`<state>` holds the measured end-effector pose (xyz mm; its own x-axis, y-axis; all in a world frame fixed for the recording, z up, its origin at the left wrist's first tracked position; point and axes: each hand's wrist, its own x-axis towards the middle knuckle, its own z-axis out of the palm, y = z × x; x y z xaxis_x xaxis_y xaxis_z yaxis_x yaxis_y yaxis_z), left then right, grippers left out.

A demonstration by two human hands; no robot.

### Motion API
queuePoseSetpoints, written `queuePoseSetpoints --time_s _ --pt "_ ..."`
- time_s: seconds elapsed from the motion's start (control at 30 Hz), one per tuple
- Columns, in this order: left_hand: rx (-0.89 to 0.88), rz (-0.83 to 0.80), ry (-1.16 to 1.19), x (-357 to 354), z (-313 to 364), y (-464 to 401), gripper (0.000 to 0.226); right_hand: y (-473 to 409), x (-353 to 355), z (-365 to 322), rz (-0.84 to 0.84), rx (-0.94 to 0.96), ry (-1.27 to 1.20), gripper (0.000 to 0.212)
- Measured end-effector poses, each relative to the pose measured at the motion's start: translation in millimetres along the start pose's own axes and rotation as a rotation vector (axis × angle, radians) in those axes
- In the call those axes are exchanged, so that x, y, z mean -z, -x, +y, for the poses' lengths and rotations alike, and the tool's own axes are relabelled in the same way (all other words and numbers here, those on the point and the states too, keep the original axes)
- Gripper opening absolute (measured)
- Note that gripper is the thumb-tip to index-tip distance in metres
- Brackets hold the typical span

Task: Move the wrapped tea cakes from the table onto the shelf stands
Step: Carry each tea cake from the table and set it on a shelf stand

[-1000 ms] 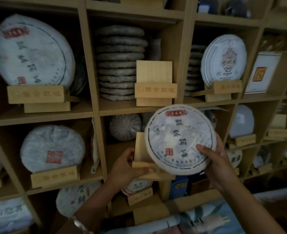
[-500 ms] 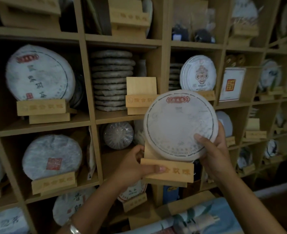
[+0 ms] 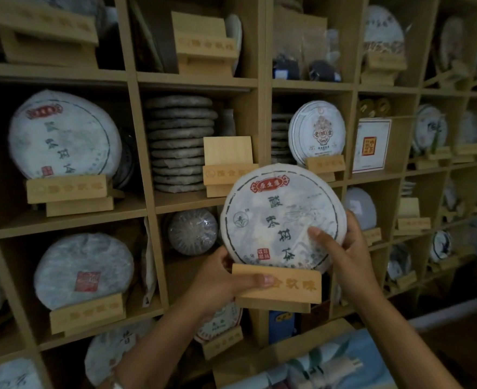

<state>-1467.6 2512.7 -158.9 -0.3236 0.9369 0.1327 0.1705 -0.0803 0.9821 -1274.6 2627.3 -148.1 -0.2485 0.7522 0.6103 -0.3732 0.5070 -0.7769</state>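
A round white-wrapped tea cake (image 3: 276,217) with a red label and dark characters stands upright in a wooden stand (image 3: 293,287), both held in the air in front of the shelves. My left hand (image 3: 220,282) grips the stand's left end, thumb across its front bar. My right hand (image 3: 344,248) holds the cake's right edge, thumb on its face. An empty wooden stand (image 3: 226,161) sits on the shelf just above and behind the cake.
The wooden shelf unit (image 3: 144,203) fills the view, its cells holding other wrapped cakes on stands (image 3: 63,136), a stack of bare cakes (image 3: 179,144) and a white box (image 3: 370,144). A table edge with printed cloth (image 3: 330,363) lies below.
The cake has come down into the stand held by my left hand. Both hands lifted cake and stand slightly, and my head view tilted up along the shelves.
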Motion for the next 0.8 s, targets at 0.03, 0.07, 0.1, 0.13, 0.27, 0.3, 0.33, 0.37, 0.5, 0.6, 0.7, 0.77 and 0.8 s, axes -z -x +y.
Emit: queuePoseSetpoints --time_s 0.03,0.07,0.1,0.13,0.27,0.3,0.33,0.37,0.5,0.6,0.7,0.77,0.8 --pt "0.001 -0.002 -0.008 -0.1 -1.1 0.4 0.080 -1.6 2.1 -1.2 0.003 0.002 0.034 0.042" --pt "0.007 -0.001 -0.015 0.3 -2.7 0.8 0.079 -4.0 4.8 -3.2 0.012 0.002 0.078 0.037" --pt "0.016 0.004 -0.021 1.0 -4.3 1.2 0.078 -7.2 7.7 -6.1 0.024 0.003 0.135 0.031" --pt "0.027 0.013 -0.027 1.8 -5.4 1.3 0.077 -11.0 10.6 -9.2 0.036 0.010 0.205 0.029" --pt "0.032 0.010 -0.030 3.2 -7.7 1.7 0.078 -23.7 12.4 -20.0 0.037 0.019 0.313 0.041" --pt "0.029 0.010 -0.031 3.1 -7.9 2.2 0.080 -25.3 11.0 -21.4 0.017 0.013 0.297 0.040" --pt "0.026 0.012 -0.031 3.2 -7.9 2.5 0.082 -26.2 8.8 -21.6 -0.007 0.008 0.283 0.035" --pt "0.026 0.014 -0.028 3.3 -8.0 2.9 0.083 -26.0 6.5 -20.4 -0.020 0.002 0.269 0.028" --pt "0.034 0.023 -0.018 0.4 -8.7 4.4 0.082 -18.6 -10.8 -9.5 0.097 -0.052 0.067 0.017" --pt "0.019 0.058 -0.005 -0.4 -8.0 4.6 0.084 -12.8 -25.5 -6.5 0.172 -0.064 -0.044 0.020" --pt "0.016 0.076 0.003 4.7 -7.9 4.2 0.087 -13.0 -33.4 -7.4 0.162 -0.090 -0.128 0.020" --pt "0.020 0.099 -0.003 7.6 -9.8 5.6 0.089 -16.3 -34.9 -8.5 0.115 -0.109 -0.118 0.018" --pt "0.022 0.112 -0.002 9.0 -11.3 6.6 0.089 -18.0 -34.9 -8.6 0.089 -0.115 -0.078 0.016"
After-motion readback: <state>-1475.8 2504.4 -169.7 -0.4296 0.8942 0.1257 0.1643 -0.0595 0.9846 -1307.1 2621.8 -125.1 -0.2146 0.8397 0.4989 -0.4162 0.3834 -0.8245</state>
